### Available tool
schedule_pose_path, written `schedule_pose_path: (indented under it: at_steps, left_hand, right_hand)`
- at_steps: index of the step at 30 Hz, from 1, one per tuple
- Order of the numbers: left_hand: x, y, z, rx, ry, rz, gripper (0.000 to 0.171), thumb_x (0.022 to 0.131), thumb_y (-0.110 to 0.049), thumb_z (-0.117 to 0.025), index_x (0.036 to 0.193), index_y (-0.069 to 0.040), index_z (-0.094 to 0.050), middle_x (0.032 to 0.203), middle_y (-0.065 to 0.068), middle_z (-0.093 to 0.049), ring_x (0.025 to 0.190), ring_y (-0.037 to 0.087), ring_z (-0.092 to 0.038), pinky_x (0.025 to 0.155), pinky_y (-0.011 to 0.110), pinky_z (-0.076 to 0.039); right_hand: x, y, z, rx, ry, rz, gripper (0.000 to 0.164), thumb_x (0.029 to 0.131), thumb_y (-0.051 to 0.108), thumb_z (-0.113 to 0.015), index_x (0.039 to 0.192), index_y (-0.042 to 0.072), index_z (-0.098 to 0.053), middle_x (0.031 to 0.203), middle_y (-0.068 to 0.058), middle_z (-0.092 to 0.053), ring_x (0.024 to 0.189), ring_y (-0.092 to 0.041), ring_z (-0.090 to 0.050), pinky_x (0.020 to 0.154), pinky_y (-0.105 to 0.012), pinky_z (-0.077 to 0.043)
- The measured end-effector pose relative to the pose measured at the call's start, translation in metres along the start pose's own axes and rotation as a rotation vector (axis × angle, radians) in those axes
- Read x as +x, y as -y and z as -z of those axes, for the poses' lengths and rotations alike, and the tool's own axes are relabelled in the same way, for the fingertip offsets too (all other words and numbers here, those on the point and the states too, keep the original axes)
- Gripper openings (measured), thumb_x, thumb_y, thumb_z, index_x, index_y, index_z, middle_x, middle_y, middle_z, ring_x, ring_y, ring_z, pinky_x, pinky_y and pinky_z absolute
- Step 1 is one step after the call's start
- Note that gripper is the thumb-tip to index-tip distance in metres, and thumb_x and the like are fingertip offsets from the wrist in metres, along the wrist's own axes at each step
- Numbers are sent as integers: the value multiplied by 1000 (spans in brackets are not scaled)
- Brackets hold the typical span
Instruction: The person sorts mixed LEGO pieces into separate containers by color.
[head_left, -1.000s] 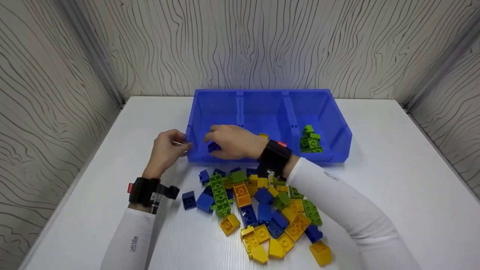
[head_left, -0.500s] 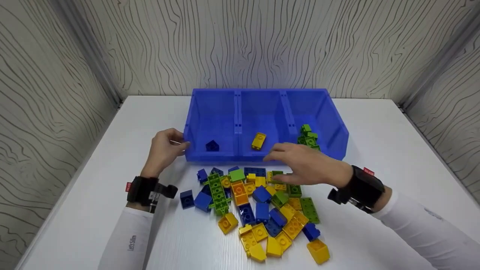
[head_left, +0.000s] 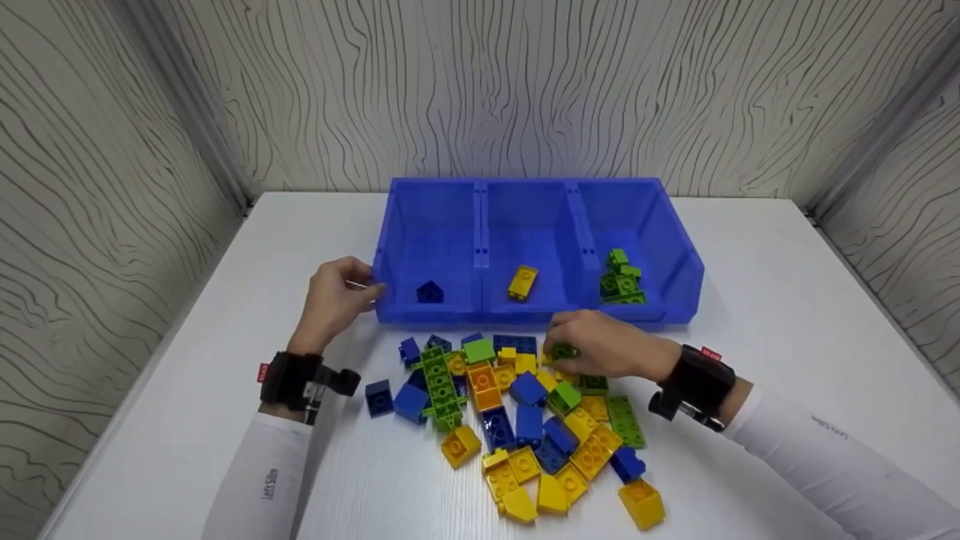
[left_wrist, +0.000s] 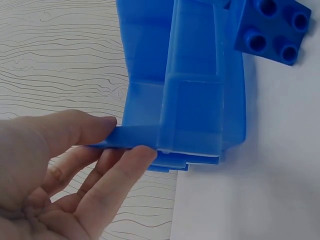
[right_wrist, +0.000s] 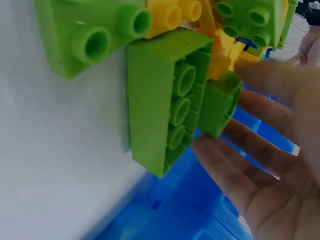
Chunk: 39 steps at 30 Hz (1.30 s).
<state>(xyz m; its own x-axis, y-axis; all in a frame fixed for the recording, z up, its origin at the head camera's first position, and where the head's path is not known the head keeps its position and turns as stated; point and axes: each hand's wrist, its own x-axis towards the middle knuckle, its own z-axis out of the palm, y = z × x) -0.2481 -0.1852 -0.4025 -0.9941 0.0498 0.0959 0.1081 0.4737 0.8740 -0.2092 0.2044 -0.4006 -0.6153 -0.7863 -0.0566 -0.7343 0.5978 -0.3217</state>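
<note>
My left hand grips the left side wall of a blue three-compartment bin. In the left wrist view, the thumb lies over that wall and the fingers lie under it. At the back of a loose pile of toy building bricks, my right hand pinches a small green brick between thumb and fingertips. Beside it stands a longer green brick with its hollow underside showing. A dark blue brick lies in the left compartment, a yellow brick in the middle one, and several green bricks in the right one.
The pile of blue, yellow and green bricks spreads in front of the bin on the white table. A long green piece lies at its left. A yellow brick sits apart at the front right. Wood-patterned panels enclose the table.
My right hand has let go of the blue brick in the left compartment, moved right to the pile's back and taken hold of a green brick. My left hand stays on the bin.
</note>
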Motion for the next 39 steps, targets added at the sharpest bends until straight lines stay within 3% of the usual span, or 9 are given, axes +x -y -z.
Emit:
schedule_pose_path:
  at_steps: [7, 14, 19, 22, 26, 31, 39]
  left_hand:
    - [1, 0, 0, -15, -6, 8, 19, 84, -6, -71, 101, 0, -65, 97, 15, -64, 82, 16, -68, 68, 23, -62]
    - [2, 1, -1, 8, -5, 4, 20, 84, -6, -71, 102, 1, -65, 99, 17, -65, 81, 17, -68, 68, 24, -63]
    - [2, 1, -2, 22, -10, 8, 19, 85, -7, -71, 102, 0, -66, 100, 18, -66, 81, 18, -69, 68, 24, -62]
    - [2, 2, -2, 18, -10, 11, 19, 85, -7, -71, 101, 0, -66, 99, 18, -66, 81, 18, -69, 68, 23, -62]
    - [2, 2, -2, 14, -12, 17, 19, 84, -6, -72, 101, 1, -66, 98, 17, -65, 81, 18, -69, 68, 24, -62]
    - [2, 1, -2, 1, -1, 18, 19, 84, -6, -72, 100, 0, -66, 98, 16, -65, 82, 18, -69, 69, 25, -63]
    - [2, 1, -1, 8, -8, 13, 17, 84, -7, -72, 98, 0, -66, 96, 15, -65, 80, 15, -68, 68, 24, -62]
  right_hand:
    - [-1, 5, 12, 42, -29, -3, 17, 89, 21, -69, 105, 16, -73, 104, 0, -69, 93, -13, -65, 80, -27, -59]
    - [-22, 13, 50, -64, -149, 17, 17, 89, 20, -70, 106, 17, -72, 106, -1, -68, 93, -13, -65, 77, -23, -58]
    - [-38, -2, 84, -151, -275, -30, 16, 83, 16, -75, 99, 15, -74, 101, -2, -69, 90, -15, -67, 71, -29, -60]
    - [-46, -20, 94, -173, -321, -91, 18, 83, 13, -76, 101, 14, -74, 103, -3, -69, 91, -18, -67, 72, -31, -60]
    - [-46, -52, 90, -161, -345, -164, 18, 83, 12, -75, 101, 13, -74, 100, -6, -69, 90, -21, -66, 71, -35, -58]
    - [-38, -89, 67, -92, -327, -231, 18, 84, 14, -75, 101, 9, -75, 96, -7, -70, 88, -23, -65, 72, -38, -56]
    - [-31, -102, 49, -26, -296, -268, 23, 86, 16, -73, 107, 6, -73, 106, -12, -69, 99, -29, -65, 81, -45, -57]
